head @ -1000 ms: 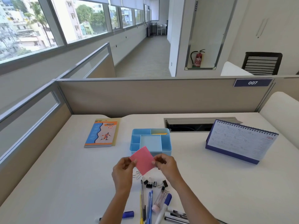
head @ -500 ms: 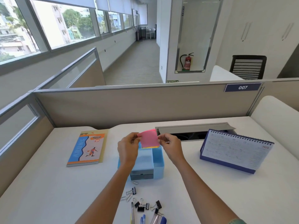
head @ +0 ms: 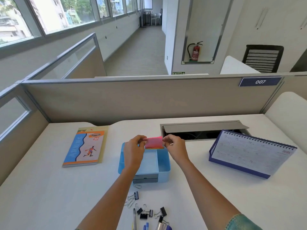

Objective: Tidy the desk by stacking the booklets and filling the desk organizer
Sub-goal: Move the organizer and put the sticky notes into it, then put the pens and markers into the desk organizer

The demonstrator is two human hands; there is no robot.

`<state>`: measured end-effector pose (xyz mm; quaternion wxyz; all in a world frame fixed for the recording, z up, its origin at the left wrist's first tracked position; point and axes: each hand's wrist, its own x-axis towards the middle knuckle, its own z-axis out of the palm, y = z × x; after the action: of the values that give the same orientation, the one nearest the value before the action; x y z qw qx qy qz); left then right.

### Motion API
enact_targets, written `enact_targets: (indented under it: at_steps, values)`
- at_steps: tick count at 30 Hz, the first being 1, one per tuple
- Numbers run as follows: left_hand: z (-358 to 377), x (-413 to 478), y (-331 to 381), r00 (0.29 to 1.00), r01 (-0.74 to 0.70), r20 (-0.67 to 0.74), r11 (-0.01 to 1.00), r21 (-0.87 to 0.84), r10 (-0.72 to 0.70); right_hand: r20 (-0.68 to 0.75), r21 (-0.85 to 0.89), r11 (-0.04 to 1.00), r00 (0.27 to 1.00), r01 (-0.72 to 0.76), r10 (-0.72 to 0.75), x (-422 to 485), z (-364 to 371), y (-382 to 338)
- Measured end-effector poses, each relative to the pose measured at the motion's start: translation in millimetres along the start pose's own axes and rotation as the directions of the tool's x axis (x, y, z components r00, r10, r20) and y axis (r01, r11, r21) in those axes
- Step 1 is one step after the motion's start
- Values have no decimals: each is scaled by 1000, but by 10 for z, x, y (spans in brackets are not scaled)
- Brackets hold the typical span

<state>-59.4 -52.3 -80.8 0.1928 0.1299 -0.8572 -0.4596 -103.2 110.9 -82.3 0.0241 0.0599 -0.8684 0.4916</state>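
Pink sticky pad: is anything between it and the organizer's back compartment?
Nothing visible blocks it. The left hand and right hand pinch the pink sticky pad right above the blue organizer's rear compartment; only orange-yellow notes lie there beneath it.

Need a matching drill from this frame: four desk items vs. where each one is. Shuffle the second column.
1. notes
2. booklet
3. calendar
4. clips

A. standing, right of the organizer
B. flat, left of the organizer
C. pinched between left hand and right hand
D. loose, on the near side of the organizer

Pairs: 1-C, 2-B, 3-A, 4-D
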Motion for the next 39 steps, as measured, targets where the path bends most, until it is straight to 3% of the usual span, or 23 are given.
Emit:
enact_targets:
  at_steps: [4, 9, 11, 14, 16, 20, 23, 29, 33, 36, 39]
  values:
    - [-15, -65, -65, 999, 52, 6, 998, -23, -52, -12, 20, 1000, 1000, -24, 24, -44, 20, 23]
    - [-172, -332, -103, 994, 67, -79, 991, -115, -77, -179, 86, 996, 983, -29, 44, -504, -93, -13]
    - [-251, -531, -146, 989, 82, -108, 979, -187, -103, -183, 87, 994, 980, -65, 80, -848, -122, 58]
    - [-329, -874, -259, 984, 87, -135, 970, -225, -120, -95, 24, 973, 969, -228, 229, -1403, -85, 267]
    - [-367, -1048, -318, 981, 72, -159, 974, -215, -108, 3, -129, 933, 940, -337, 340, -1702, -15, 383]
    - [-449, -1233, -324, 985, 26, -163, 983, -180, -56, 166, -426, 817, 853, -390, 494, -2044, 104, 428]
    - [-512, -1302, -296, 989, 18, -141, 985, -170, -43, 235, -470, 789, 806, -394, 543, -2158, 174, 333]
    - [-556, -1565, -318, 998, 65, -18, 992, -109, -67, 219, -399, 800, 801, -448, 557, -2185, 227, 249]
    - [-550, -1702, -336, 986, 71, 159, 993, -91, -56, 199, -199, 870, 851, -451, 487, -2017, 127, 105]
    - [-537, -1717, -289, 943, 120, 323, 988, -99, -82, 184, -70, 927, 909, -368, 375, -1816, 51, -29]
    - [-542, -1645, -187, 920, 127, 386, 984, -124, -70, 155, -34, 969, 957, -243, 245, -1654, 17, -237]
